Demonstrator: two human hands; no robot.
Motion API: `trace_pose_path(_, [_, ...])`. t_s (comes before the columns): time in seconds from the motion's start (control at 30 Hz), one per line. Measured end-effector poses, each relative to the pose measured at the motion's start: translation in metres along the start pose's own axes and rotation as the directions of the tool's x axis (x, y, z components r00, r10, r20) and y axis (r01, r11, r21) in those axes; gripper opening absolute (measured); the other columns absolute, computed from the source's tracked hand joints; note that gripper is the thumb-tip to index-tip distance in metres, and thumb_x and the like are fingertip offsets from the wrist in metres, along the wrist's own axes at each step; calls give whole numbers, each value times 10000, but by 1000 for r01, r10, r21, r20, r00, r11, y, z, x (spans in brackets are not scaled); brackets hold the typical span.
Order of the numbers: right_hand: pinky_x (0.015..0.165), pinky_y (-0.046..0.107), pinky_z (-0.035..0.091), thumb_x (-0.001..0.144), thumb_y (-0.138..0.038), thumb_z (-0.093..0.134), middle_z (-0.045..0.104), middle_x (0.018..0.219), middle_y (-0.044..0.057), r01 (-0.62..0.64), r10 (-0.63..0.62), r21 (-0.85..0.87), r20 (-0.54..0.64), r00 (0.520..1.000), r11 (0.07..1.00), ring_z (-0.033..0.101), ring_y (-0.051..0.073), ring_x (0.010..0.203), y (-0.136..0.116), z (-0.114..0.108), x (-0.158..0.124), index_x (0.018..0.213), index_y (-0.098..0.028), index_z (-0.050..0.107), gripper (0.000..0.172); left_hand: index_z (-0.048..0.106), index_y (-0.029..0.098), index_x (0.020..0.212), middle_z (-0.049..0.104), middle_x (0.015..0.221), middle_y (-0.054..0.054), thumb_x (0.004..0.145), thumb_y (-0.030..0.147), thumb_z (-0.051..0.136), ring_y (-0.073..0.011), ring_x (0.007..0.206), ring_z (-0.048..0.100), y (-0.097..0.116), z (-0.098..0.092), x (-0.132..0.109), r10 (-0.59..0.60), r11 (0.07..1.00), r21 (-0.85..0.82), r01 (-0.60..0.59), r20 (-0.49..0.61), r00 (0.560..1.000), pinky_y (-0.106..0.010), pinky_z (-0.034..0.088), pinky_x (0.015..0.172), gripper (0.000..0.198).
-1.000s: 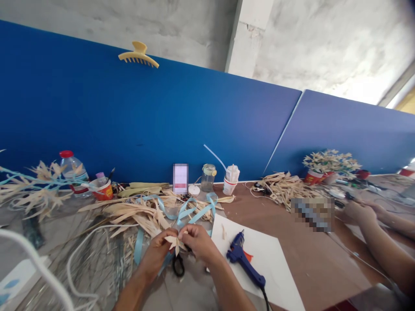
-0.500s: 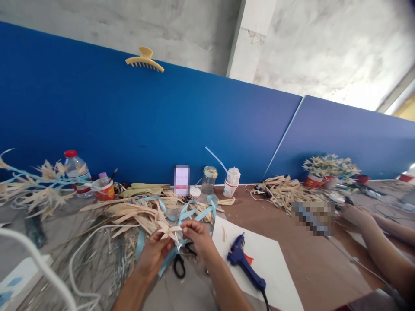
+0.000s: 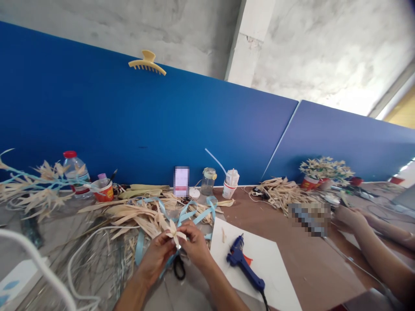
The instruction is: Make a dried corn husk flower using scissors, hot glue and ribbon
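A pale flower of dried husk petals is held up between my two hands above the table. My left hand pinches it from the left side, fingers closed around its base. On the other side, my right hand is closed with its fingertips against the petals. A small shiny bit shows under the flower, too small to name. Just below my hands lies a pair of scissors with a black handle, mostly covered. Light blue ribbon loops behind and under my hands.
A blue glue gun rests on a white sheet at right. Dried husks are heaped behind my hands. A white cable and thin wires lie left. Further right, another person's hands work beside a husk pile.
My right hand has moved slightly left and down, closer to my left hand. The flower has turned, its petals now facing me more. The glue gun stays put.
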State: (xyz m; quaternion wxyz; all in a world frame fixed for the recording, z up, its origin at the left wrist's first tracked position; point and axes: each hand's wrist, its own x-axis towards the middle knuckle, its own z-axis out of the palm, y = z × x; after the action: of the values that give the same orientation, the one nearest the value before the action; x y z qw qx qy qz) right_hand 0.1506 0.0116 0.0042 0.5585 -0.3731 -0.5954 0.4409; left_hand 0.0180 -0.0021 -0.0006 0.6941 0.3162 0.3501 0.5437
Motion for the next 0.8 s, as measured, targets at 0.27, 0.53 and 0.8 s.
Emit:
trace_pose_path(0.27, [683, 276, 415, 705, -285, 704, 562, 756, 24, 18, -17, -20, 39, 999, 1000, 532, 163, 743, 5, 1, 1, 680, -197, 718, 93, 704, 173, 693, 666, 687, -18, 504, 323, 852, -126, 637, 535, 2, 3, -1, -16, 993, 121, 17, -6, 1000, -229, 418, 597, 283])
trace_pose_path(0.53, [709, 294, 422, 671, -182, 679, 553, 735, 18, -9, 8, 11, 38, 999, 1000, 542, 165, 745, 7, 1, 3, 626, -201, 681, 48, 702, 176, 681, 646, 649, -8, 468, 309, 861, -110, 616, 534, 4, 7, -3, -39, 987, 152, 42, -18, 999, -208, 428, 584, 297])
trace_pose_path(0.8, [602, 247, 395, 668, -280, 675, 527, 639, -34, -197, 202, 294, 14, 979, 935, 479, 114, 582, -2, -11, 6, 783, -199, 623, 150, 689, 158, 732, 625, 663, -16, 529, 396, 838, -121, 614, 538, 0, -3, 3, 24, 983, 185, -22, -10, 1000, -228, 426, 573, 347])
